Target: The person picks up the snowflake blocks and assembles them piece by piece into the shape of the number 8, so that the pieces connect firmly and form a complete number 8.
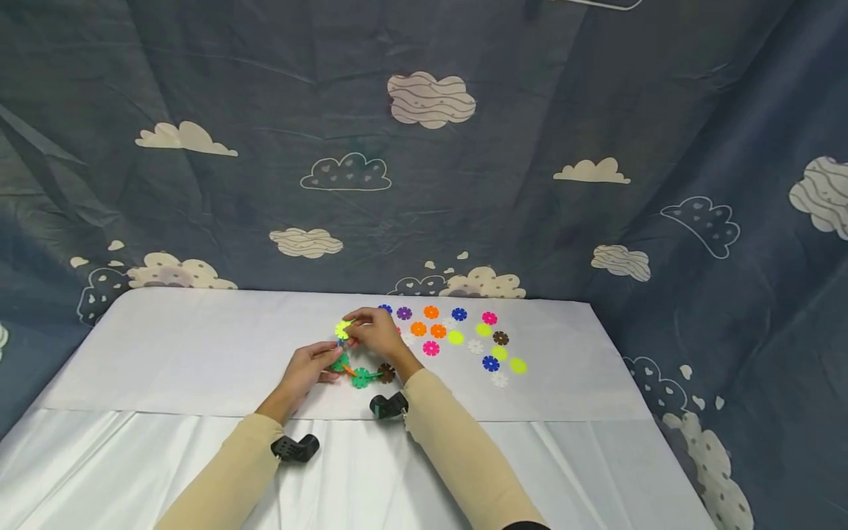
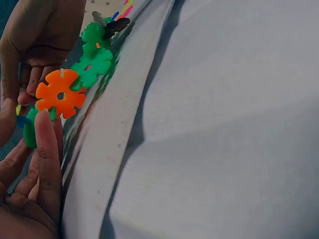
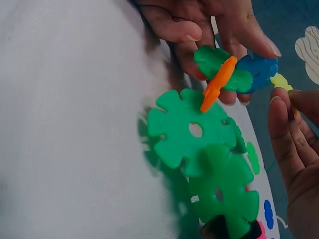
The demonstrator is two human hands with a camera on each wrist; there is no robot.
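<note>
A chain of slotted plastic flower-shaped discs curves between my hands. My left hand (image 1: 308,368) grips its upper end, with the thumb at a green disc (image 2: 30,129) beside the orange disc (image 2: 75,99). My right hand (image 1: 379,335) pinches a yellow disc (image 1: 341,328) between thumb and fingers. In the right wrist view this yellow disc meets the edge of the blue disc (image 3: 260,72), which is slotted to the green one in my left hand. Below the orange disc come more green discs (image 3: 172,122) and a brown disc (image 1: 386,373), low over the white table.
Loose discs lie spread on the white table (image 1: 199,353) to the right: orange (image 1: 431,312), purple (image 1: 404,313), blue (image 1: 491,364), pink (image 1: 431,348), yellow (image 1: 518,366), white (image 1: 500,380) and brown (image 1: 500,338). Behind the table hangs a dark cloud-patterned curtain (image 1: 497,221).
</note>
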